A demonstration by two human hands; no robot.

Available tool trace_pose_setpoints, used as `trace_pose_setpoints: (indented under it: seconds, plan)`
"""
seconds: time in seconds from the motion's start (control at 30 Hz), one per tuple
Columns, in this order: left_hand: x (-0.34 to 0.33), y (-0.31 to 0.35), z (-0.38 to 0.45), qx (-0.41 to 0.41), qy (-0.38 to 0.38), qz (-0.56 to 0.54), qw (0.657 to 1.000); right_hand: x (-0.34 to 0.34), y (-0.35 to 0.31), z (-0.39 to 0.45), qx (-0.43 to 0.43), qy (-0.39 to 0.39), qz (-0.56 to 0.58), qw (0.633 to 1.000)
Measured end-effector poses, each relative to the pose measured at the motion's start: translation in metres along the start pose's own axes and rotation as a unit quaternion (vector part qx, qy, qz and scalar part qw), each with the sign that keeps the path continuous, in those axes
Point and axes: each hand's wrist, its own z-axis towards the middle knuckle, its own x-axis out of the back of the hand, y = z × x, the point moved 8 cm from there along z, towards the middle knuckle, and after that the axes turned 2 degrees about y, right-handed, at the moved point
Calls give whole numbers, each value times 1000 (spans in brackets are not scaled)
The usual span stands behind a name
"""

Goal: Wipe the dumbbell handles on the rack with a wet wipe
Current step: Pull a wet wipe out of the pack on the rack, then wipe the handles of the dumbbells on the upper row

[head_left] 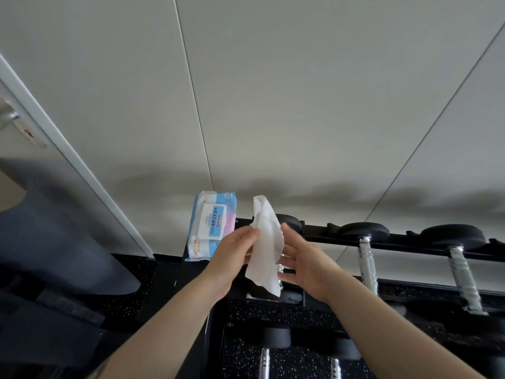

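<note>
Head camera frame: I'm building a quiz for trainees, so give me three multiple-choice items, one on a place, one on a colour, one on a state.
1. Where does the wipes pack lie?
A. at the left end of the rack
B. on the floor
C. to the right of all the dumbbells

2. What colour is the wet wipe?
A. blue
B. white
C. yellow

3. How is the wipe held?
A. it lies on a dumbbell handle
C. it is still inside the pack
B. pinched by the left hand, with the right hand open beside it

Answers:
1 A, the pack sits left of the dumbbells, at the rack's end.
2 B, the sheet is plain white.
3 B, the left fingers and thumb pinch its edge, while the right fingers are spread.
</note>
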Motion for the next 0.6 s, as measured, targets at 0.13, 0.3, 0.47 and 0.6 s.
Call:
trace_pose_setpoints:
  seconds: [0.13,0.3,0.47,0.6]
  plan:
    - [4,-2,-2,-3,39,15,999,10,-9,-7,77,78,-20,994]
    - [7,-8,-2,19,31,-84,996,12,-17,-12,108,81,13,991]
    - [8,-13,1,50,4,-208,977,27,-23,-15,120,90,96,984]
    - [15,-10,1,51,33,-160,985,34,-27,-20,124,90,98,983]
